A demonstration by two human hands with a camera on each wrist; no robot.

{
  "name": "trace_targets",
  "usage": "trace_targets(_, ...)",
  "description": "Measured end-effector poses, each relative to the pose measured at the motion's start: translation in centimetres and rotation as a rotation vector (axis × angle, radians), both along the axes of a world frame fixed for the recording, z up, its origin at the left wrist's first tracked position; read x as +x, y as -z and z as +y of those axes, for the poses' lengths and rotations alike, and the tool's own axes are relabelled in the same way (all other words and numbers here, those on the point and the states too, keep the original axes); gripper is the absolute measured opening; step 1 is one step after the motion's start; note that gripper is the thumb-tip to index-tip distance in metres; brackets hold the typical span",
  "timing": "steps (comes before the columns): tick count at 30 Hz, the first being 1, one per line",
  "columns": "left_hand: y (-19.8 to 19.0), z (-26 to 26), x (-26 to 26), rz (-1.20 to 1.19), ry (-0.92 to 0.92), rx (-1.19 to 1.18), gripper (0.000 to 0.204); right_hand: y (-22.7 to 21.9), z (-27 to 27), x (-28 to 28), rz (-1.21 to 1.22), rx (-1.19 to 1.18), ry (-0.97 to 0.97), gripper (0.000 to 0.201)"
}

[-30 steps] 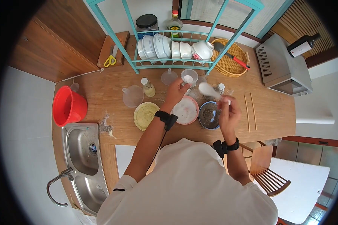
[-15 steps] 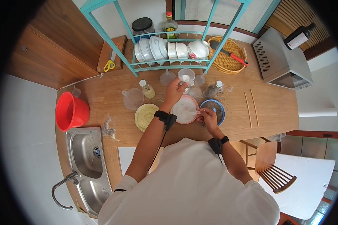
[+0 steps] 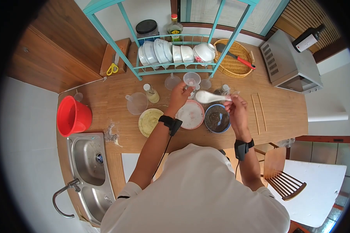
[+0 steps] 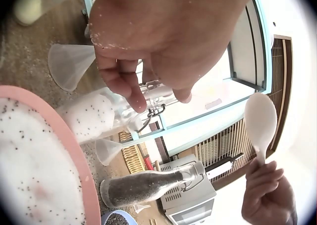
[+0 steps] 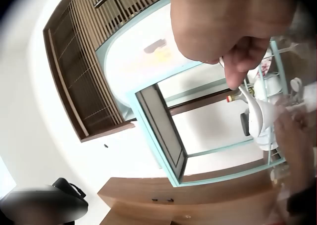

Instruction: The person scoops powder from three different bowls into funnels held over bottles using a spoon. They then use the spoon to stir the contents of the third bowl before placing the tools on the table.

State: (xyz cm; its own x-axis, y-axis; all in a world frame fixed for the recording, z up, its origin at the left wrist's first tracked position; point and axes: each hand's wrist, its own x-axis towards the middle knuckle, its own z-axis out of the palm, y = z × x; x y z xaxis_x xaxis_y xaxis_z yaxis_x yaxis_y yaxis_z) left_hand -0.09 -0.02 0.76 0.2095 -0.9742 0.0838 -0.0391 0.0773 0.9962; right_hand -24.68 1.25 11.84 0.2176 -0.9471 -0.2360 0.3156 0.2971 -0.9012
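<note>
My left hand (image 3: 179, 96) grips a glass swing-top bottle (image 4: 91, 117) around its neck. White powder fills the lower part of the bottle, and a clear funnel (image 3: 191, 79) stands at its mouth. In the left wrist view my fingers hide the funnel. My right hand (image 3: 238, 110) pinches the handle of a white spoon (image 3: 207, 97), raised and pointing left toward the funnel. Below the spoon sit a pink-rimmed bowl (image 3: 189, 115) of white powder with dark specks and a blue-rimmed bowl (image 3: 217, 118) of dark grains.
A bowl of yellowish powder (image 3: 149, 122) stands to the left, near a bottle of pale contents (image 3: 152, 94) and a loose funnel (image 3: 137, 103). A bottle of dark grains (image 4: 141, 188) is at right. Behind stands a turquoise dish rack (image 3: 175, 71); chopsticks (image 3: 256, 114) lie right.
My right hand dipped the spoon to the pink-rimmed bowl, then lifted it toward the funnel. My left hand has stayed at the bottle. White powder in the funnel has dwindled.
</note>
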Motion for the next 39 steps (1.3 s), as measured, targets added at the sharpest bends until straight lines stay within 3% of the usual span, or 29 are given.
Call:
trace_targets(3,0.5,-0.1,0.1,-0.003,0.004,0.025,0.027,-2.5,-1.0,2.1,0.013,-0.153,0.105,0.022)
trace_targets(8,0.7,-0.3,0.0,0.034,0.013,-0.035,0.028,-3.4,-1.9,5.5,0.110,-0.217,0.124,0.021)
trace_targets(11,0.1,-0.2,0.0,0.051,0.027,-0.027,0.029,-2.4,-1.3,6.6,0.331,-0.532,0.036,0.019)
trace_targets(12,0.0,-0.1,0.0,0.053,0.024,-0.026,0.029,-2.4,-1.0,6.4,0.332,-0.532,0.032,0.019)
trace_targets(15,0.3,-0.2,0.0,0.048,0.021,0.002,0.029,-4.6,0.4,5.9,0.684,-0.922,0.017,0.018)
trace_targets(20,-0.1,0.1,0.0,-0.023,0.019,-0.010,0.024,-3.2,2.2,3.8,0.499,-0.843,0.187,0.018)
trace_targets(23,-0.3,0.2,0.1,-0.015,0.020,0.009,0.025,1.0,3.3,2.5,0.271,-0.497,0.277,0.019)
trace_targets(24,-0.4,0.2,0.1,-0.015,0.020,0.010,0.025,2.7,3.3,2.6,0.270,-0.495,0.276,0.019)
trace_targets(26,-0.8,0.3,0.0,-0.009,0.020,0.006,0.025,6.2,3.6,3.0,0.309,-0.391,0.062,0.016)
trace_targets(27,-1.0,0.3,0.0,-0.008,0.022,0.003,0.025,7.3,3.8,3.3,0.309,-0.389,0.068,0.016)
trace_targets(29,-1.0,0.3,-0.2,0.002,0.022,-0.002,0.025,9.0,3.9,4.1,0.455,-0.426,-0.131,0.018)
trace_targets(34,-0.8,0.1,0.0,0.030,0.018,-0.008,0.024,12.3,3.3,4.6,0.428,-0.356,-0.275,0.018)
trace_targets(39,-0.4,0.1,0.0,-0.038,0.004,-0.012,0.024,13.7,3.6,3.9,0.226,-0.010,-0.278,0.019)
